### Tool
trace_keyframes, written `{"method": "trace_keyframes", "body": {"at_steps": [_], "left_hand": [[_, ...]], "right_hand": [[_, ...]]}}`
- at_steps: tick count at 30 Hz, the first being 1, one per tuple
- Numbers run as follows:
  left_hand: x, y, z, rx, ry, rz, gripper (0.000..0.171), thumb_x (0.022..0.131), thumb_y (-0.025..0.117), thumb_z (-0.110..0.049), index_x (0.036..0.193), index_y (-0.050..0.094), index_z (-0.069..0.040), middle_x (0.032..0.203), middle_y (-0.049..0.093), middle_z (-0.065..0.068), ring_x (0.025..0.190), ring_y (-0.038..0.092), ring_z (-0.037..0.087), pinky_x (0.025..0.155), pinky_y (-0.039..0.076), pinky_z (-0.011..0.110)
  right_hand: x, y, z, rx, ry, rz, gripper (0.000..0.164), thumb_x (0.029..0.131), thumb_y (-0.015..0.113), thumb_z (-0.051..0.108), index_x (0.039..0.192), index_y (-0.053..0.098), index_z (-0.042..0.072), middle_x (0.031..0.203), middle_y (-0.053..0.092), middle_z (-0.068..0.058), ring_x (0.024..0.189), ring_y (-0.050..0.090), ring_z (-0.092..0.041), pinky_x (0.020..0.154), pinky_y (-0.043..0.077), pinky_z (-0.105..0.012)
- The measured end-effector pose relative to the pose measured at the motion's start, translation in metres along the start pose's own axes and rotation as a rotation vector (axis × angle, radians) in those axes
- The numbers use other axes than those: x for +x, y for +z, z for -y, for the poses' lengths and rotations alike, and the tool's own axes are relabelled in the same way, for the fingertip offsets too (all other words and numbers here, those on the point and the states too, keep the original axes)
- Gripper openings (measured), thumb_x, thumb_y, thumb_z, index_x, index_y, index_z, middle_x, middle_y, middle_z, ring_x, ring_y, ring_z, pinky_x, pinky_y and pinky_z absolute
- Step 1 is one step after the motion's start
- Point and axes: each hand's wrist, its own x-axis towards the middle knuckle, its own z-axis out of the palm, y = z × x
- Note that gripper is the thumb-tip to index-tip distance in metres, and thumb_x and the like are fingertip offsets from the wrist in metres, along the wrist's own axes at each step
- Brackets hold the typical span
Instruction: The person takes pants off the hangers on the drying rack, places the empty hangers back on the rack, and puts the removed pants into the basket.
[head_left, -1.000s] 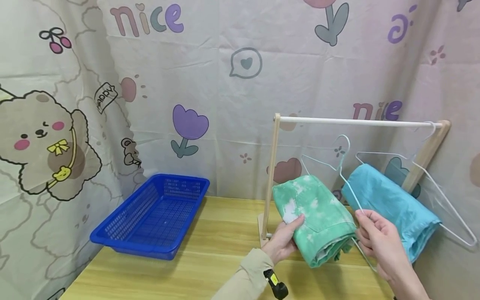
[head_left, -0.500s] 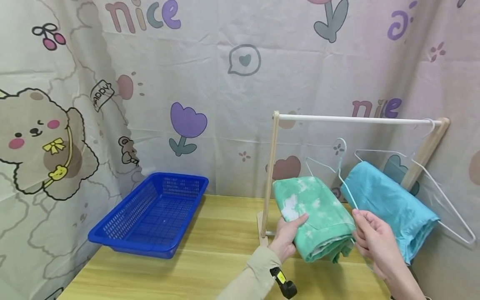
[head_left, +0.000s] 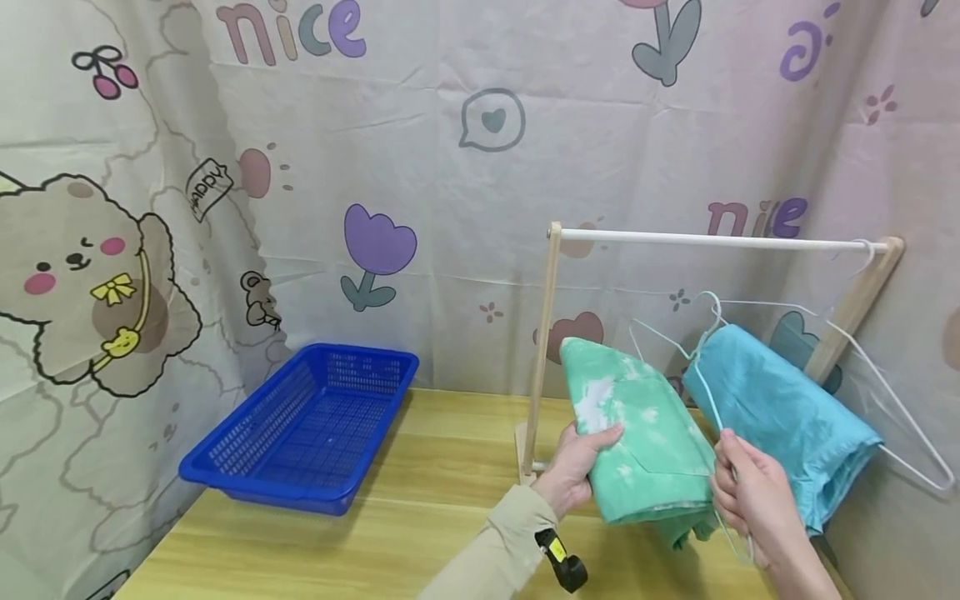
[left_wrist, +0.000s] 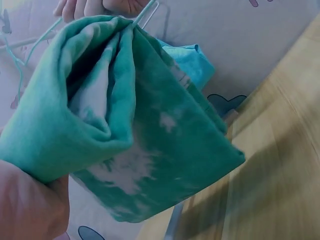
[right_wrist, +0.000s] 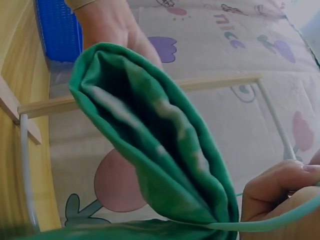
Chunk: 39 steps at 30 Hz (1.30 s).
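A folded green-and-white tie-dye garment [head_left: 645,433] hangs over the lower bar of a pale mint wire hanger [head_left: 710,400]. My left hand [head_left: 573,467] holds the garment at its left side, thumb lying on the front. With curled fingers my right hand [head_left: 757,492] grips the hanger's right side, beside the garment's end. The hanger's hook stands free below the rack's rail. In the right wrist view the layered folds of the garment [right_wrist: 150,130] face the camera, with the hanger wire [right_wrist: 270,222] running out to the right hand [right_wrist: 280,195].
A wooden rack with a white rail [head_left: 697,240] stands at the right. From its far end hangs a white hanger [head_left: 892,392] with a folded blue garment [head_left: 780,417]. A blue plastic basket [head_left: 315,433] sits at the left on the wooden table [head_left: 420,533], before a printed curtain.
The hanger's hook has dipped and tilted to the right. The garment has shifted slightly right and turned, its lower edge now hanging further down. Both hands keep their holds.
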Motion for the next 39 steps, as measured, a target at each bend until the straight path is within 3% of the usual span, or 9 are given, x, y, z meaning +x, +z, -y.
{"method": "trace_keyframes", "body": {"at_steps": [6,11,21,25,30,39], "left_hand": [[-0.002,0.005,-0.005,0.046,0.003,-0.013,0.039,0.080,0.068,-0.015,0.114,0.051,-0.009,0.100,0.062,0.011,0.088,0.062,0.026,0.076,0.051,0.042],[0.000,0.008,-0.012,0.083,0.011,0.021,0.034,0.084,0.063,-0.019,0.115,0.051,-0.011,0.100,0.061,0.010,0.088,0.061,0.024,0.076,0.051,0.042],[-0.002,0.019,-0.026,0.122,0.073,0.100,0.032,0.084,0.063,-0.021,0.114,0.055,-0.015,0.099,0.062,0.009,0.087,0.062,0.023,0.075,0.051,0.041],[-0.004,0.022,-0.029,0.136,0.091,0.127,0.031,0.085,0.062,-0.022,0.114,0.055,-0.015,0.100,0.062,0.008,0.087,0.061,0.022,0.076,0.051,0.039],[-0.004,0.022,-0.034,0.127,0.108,0.142,0.031,0.086,0.062,-0.023,0.115,0.055,-0.016,0.101,0.061,0.008,0.088,0.061,0.022,0.077,0.051,0.038],[-0.002,0.024,-0.048,0.040,0.127,0.169,0.031,0.086,0.062,-0.022,0.114,0.055,-0.013,0.102,0.061,0.009,0.090,0.061,0.021,0.080,0.050,0.038]], "right_hand": [[0.000,-0.001,-0.005,-0.071,0.032,-0.082,0.040,0.095,0.038,0.043,0.070,0.038,0.012,0.047,0.025,0.003,0.034,0.025,-0.009,0.034,0.012,-0.042],[0.001,-0.003,-0.008,-0.091,0.038,-0.120,0.040,0.094,0.040,0.045,0.072,0.040,0.011,0.047,0.027,0.005,0.034,0.027,-0.007,0.034,0.013,-0.042],[0.001,-0.004,-0.013,-0.023,-0.013,-0.176,0.036,0.093,0.044,0.041,0.075,0.044,0.009,0.046,0.030,0.007,0.033,0.027,-0.007,0.035,0.010,-0.042],[0.001,-0.004,-0.013,-0.027,0.005,-0.188,0.036,0.093,0.045,0.040,0.076,0.047,0.009,0.045,0.031,0.008,0.033,0.027,-0.006,0.035,0.010,-0.041],[0.000,-0.003,-0.018,-0.030,0.061,-0.187,0.038,0.092,0.048,0.041,0.074,0.049,0.007,0.044,0.030,0.007,0.033,0.027,-0.006,0.035,0.010,-0.041],[0.005,-0.005,-0.030,-0.020,0.055,-0.217,0.037,0.091,0.051,0.039,0.069,0.050,0.010,0.042,0.030,0.009,0.032,0.025,-0.004,0.035,0.008,-0.040]]}}
